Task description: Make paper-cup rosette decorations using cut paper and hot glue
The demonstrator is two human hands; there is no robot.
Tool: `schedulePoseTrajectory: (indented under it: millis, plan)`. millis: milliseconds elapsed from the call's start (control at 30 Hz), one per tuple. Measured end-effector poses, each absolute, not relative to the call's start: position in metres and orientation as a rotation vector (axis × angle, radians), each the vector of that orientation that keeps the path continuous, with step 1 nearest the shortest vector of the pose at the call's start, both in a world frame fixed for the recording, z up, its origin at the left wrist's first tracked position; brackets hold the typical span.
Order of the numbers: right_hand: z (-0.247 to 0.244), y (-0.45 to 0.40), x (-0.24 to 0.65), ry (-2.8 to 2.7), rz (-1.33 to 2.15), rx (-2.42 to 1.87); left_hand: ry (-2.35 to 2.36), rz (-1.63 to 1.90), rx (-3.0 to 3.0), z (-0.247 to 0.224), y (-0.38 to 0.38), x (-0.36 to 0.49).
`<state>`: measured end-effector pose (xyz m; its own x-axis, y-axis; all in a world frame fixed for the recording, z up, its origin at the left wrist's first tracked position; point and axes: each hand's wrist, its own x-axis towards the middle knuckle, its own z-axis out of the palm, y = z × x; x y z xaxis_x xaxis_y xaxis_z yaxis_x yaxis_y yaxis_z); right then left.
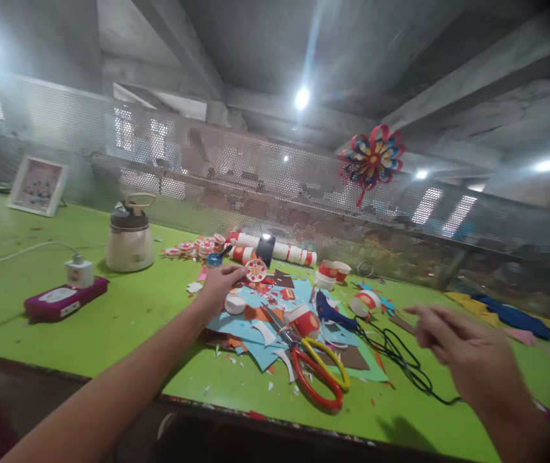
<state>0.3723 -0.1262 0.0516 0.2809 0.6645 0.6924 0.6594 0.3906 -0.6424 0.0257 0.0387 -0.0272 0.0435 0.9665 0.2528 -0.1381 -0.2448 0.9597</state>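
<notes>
My left hand (224, 286) pinches the edge of a round red-and-white paper disc (256, 271) with a cut-out pattern. Below it lie a white ring-shaped piece (235, 304), a cut red-and-white paper cup (303, 319) and scissors (311, 366) with red and yellow handles. Over the right side of the table hovers my right hand (467, 350), its fingers loosely bent and nothing visible in them. Nearest to it are a brown strip (403, 323) and a dark blue glue gun (335, 313) with a black cord (400, 357).
Blue paper sheets (260, 352) and scraps cover the middle of the green table (134, 334). Similar discs (202, 246) and stacked cups (279, 249) sit at the back. On the left stand a lidded bottle (130, 238), a purple power strip (67, 301) and a picture frame (38, 186).
</notes>
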Motion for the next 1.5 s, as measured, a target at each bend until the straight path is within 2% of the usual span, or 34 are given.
schedulePoseTrajectory:
  millis: [100,200,533,833,1500]
  plan:
    - [0.038,-0.109,0.357,-1.661,0.257,-1.415,0.943,1.358,1.337,-0.024,0.033,0.028]
    - [0.020,-0.082,0.338,-1.807,0.369,-1.380,0.953,1.343,1.364,-0.022,0.029,0.028]
    - [-0.022,-0.001,0.325,-1.603,0.079,-1.278,0.972,1.422,1.400,-0.023,0.037,0.021]
    - [-0.048,-0.006,0.329,-1.579,-0.003,-1.280,0.898,1.479,1.289,-0.028,0.036,0.027]
    - [-0.050,-0.014,0.324,-1.629,0.180,-1.315,0.784,1.413,1.235,-0.021,0.026,0.030]
